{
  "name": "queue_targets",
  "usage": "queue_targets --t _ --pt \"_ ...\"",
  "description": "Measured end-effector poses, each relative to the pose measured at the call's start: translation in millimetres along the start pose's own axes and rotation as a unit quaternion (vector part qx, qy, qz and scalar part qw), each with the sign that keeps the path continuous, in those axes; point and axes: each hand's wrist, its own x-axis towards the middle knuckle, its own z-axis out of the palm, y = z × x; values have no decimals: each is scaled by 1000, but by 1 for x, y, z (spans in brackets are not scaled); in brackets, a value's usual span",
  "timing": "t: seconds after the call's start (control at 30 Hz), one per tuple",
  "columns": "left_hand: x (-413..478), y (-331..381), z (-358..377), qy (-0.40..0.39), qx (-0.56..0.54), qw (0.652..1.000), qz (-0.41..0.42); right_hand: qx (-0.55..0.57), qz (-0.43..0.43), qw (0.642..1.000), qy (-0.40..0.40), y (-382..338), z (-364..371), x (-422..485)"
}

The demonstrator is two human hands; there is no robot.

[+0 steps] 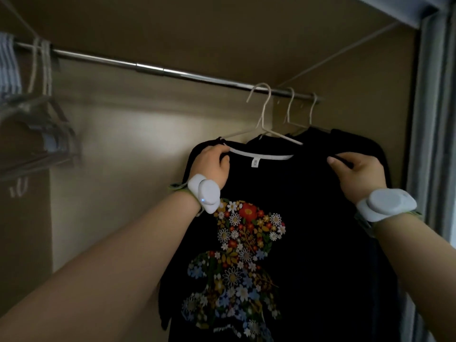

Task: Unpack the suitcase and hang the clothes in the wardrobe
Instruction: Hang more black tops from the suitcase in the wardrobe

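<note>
A black T-shirt (308, 218) with a flowered bear print sits on a white wire hanger (265, 114). The hanger's hook is just below and in front of the metal wardrobe rail (148, 67), not clearly over it. My left hand (212, 166) grips the shirt's left shoulder beside the collar. My right hand (357, 174) pinches the right shoulder. Behind the shirt, two more white hangers (299, 109) carry dark clothes on the rail at the right end.
Several empty grey hangers (42, 114) and a striped garment (8, 65) hang at the rail's left end. The wardrobe's beige back wall (128, 144) lies behind, and a grey curtain (434, 119) borders the right side. The rail's middle stretch is bare.
</note>
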Motion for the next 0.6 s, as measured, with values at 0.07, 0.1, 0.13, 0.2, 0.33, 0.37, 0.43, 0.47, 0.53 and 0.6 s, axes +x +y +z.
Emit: queue_targets --t 0.07,0.1,0.13,0.2,0.33,0.37,0.43,0.47,0.53,0.6 --pt "6 0 0 -3 -5 1000 -1 -11 19 1000 0 -10 0 12" --pt "9 0 1 -7 -10 1000 4 -24 21 999 10 -13 1 18" --pt "13 0 2 -12 -18 1000 8 -40 21 999 26 -15 1 26" --pt "16 -1 5 -20 -34 999 12 -64 23 997 41 -20 3 38" --pt "16 -3 10 -28 -47 998 11 -116 52 992 22 -36 2 58" --pt "15 -5 11 -31 -47 998 8 -133 76 988 5 -41 3 63" --pt "12 -9 15 -39 -46 998 6 -169 131 976 -24 -45 3 69" --pt "10 -11 16 -44 -44 998 5 -189 145 971 -33 -44 3 72" --pt "6 -14 20 -52 -39 998 3 -215 144 965 -44 -39 5 76" --pt "1 -16 22 -63 -36 997 1 -227 156 961 -28 -36 7 78"
